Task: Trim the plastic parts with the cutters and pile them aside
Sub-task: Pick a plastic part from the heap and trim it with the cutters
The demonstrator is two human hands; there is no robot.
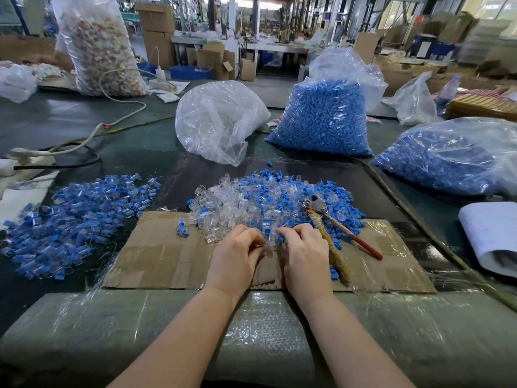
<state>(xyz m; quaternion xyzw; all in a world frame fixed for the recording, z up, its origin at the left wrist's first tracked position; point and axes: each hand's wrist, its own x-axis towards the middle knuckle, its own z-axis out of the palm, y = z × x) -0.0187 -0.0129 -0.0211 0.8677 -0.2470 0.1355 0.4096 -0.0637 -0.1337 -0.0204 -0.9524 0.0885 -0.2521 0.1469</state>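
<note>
A heap of loose clear and blue plastic parts (268,200) lies in the middle of the table, partly on a taped cardboard sheet (167,256). At the heap's near edge my left hand (236,253) and my right hand (303,250) meet, fingers curled, and together pinch a small clear plastic part (270,243). The cutters (330,219) lie unheld at the right of the heap, jaws on the parts, with one rag-wrapped handle and one red handle pointing toward me. A second pile of blue-and-clear parts (78,214) spreads at the left.
A bag of clear parts (218,121) and two bags of blue parts (324,116) (453,158) stand behind the heap. White and black cables (84,141) run across the left of the table. A white roll (489,233) lies at the right edge.
</note>
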